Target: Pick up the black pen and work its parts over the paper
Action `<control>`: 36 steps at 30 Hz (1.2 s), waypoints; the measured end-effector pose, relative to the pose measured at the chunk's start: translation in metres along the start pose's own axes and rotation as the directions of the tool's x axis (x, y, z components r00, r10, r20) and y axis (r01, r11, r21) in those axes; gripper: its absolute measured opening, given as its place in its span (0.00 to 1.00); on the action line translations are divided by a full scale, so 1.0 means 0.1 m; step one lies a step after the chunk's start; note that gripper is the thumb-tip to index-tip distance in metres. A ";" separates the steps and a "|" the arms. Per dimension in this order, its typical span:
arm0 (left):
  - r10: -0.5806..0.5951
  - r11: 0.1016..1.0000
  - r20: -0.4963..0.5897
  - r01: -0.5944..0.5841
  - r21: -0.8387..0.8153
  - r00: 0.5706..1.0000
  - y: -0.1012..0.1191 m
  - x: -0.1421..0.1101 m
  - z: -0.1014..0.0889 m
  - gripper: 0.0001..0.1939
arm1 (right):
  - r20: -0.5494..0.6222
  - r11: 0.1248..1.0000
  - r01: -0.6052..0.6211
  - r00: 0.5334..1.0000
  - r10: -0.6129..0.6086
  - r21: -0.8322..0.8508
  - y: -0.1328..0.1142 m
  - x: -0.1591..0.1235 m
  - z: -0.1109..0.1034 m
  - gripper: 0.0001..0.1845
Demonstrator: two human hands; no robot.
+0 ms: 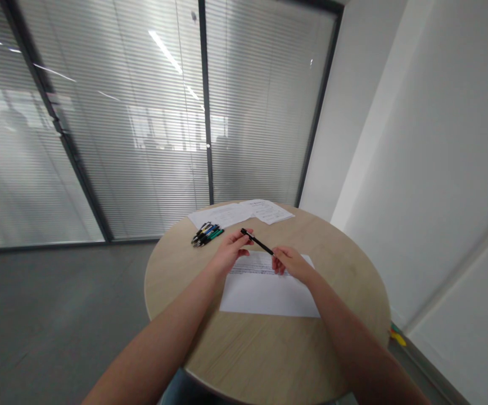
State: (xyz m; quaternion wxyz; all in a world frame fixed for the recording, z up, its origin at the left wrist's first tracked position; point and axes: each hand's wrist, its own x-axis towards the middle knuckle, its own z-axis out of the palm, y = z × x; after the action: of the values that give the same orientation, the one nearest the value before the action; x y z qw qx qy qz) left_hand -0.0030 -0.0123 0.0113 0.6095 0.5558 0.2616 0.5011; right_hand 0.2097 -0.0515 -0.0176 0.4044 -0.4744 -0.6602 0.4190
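Observation:
Both of my hands hold a black pen (259,243) above a white sheet of paper (269,292) on a round wooden table (337,264). My left hand (232,250) pinches the pen's far end. Its near end sits in the closed fingers of my right hand (289,262). The pen slants from upper left down to lower right, just over the sheet's printed top lines.
A bundle of several coloured pens (207,233) lies at the table's far left. Two printed sheets (244,212) lie at the far edge. Glass walls with blinds (143,112) stand behind the table, and a white wall (438,169) runs along the right.

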 end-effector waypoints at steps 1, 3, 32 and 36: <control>-0.002 1.000 0.006 0.002 0.002 1.000 0.00 0.00 0.00 0.21 | 0.018 1.000 -0.008 1.000 0.008 0.011 0.00 0.00 0.01 0.29; -0.009 1.000 0.010 0.009 0.006 1.000 0.01 0.00 0.01 0.21 | 0.045 0.999 -0.015 0.999 0.013 0.038 0.01 0.00 0.02 0.29; -0.031 1.000 -0.145 0.032 0.000 0.989 0.01 0.00 0.03 0.21 | 0.121 0.987 0.063 0.992 -0.045 -0.151 -0.01 -0.04 0.10 0.20; -0.024 0.999 -0.157 0.027 0.019 0.987 0.00 0.01 0.02 0.23 | 0.085 0.968 0.093 0.994 -0.075 -0.233 -0.01 -0.05 0.10 0.23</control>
State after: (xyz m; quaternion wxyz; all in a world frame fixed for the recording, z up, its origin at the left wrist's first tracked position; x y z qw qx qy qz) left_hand -0.0008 -0.0120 0.0119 0.5876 0.5175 0.3212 0.5327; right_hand 0.2014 -0.0578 -0.0201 0.3372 -0.4748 -0.7397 0.3372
